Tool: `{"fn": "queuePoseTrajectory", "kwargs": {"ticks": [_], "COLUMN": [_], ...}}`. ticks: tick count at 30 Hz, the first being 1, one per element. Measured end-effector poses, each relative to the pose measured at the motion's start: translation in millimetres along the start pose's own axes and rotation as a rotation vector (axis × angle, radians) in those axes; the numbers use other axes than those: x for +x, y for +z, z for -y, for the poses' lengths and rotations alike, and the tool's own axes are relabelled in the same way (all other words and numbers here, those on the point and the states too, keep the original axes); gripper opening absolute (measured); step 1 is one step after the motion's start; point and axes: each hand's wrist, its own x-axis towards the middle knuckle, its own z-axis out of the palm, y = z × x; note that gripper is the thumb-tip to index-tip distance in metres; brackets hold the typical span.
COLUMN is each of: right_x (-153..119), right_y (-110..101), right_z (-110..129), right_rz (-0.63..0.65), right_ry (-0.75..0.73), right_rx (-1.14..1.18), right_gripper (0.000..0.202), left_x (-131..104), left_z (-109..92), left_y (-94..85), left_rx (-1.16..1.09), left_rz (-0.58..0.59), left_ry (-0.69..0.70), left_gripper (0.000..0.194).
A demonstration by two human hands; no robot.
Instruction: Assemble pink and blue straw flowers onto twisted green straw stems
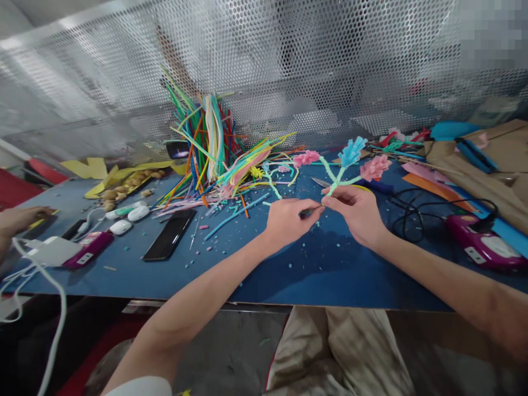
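My right hand (355,212) is closed in a pinch on a light green pipe-cleaner stem (339,177). It branches upward to a pink flower (306,158), a blue flower (352,151) and a second pink flower (375,167). My left hand (292,219) is also pinched, its fingertips meeting the right hand's at the lower end of this stem. Behind the left hand rises another green stem (274,184), near a small yellow flower (256,172); its lower end is hidden. Part of a blade (319,181) shows behind the right hand.
Bundled pipe cleaners (212,137) stand by the perforated metal screen (289,71). A phone (170,235), cut scraps and a purple power strip (88,248) lie left. Right are black cables (408,214), another purple power strip (482,242) and coloured paper. Another person's hand (25,220) is far left.
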Motion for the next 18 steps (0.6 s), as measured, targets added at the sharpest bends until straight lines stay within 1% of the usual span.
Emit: {"fn": "queuePoseTrajectory", "kwargs": {"ticks": [4,6,8,12,15,18], "right_x": [1.1,2.1,3.6,6.8,7.6,6.7], "right_y": [-4.1,-5.6,-6.4,-6.8,-7.2,-8.2], "right_z": [1.7,4.5,6.9,8.4,9.4,10.7], "right_rz": [-0.05,-0.043,-0.034,-0.025,0.03,0.089], "right_ry": [-0.055,-0.037,0.017,0.099,0.138,0.168], "right_rx": [-0.093,-0.092,-0.042,0.095,0.179,0.236], "right_gripper": [0.032,0.034,0.037,0.039,0.044,0.045], "left_x": [-0.6,0.3,1.9,5.4,6.9,6.8], "left_z": [3.8,4.7,4.6,2.4,1.9,2.8], "left_y": [3.6,4.3,3.9,-0.1,-2.5,-2.0], "left_rx": [0.022,-0.001,-0.053,-0.287,-0.534,-0.747], "left_rz": [0.018,0.029,0.05,0.147,0.227,0.27], "left_ry": [0.032,0.058,0.068,0.004,-0.059,-0.099], "left_gripper": [0.03,0.029,0.029,0.031,0.038,0.042]}}
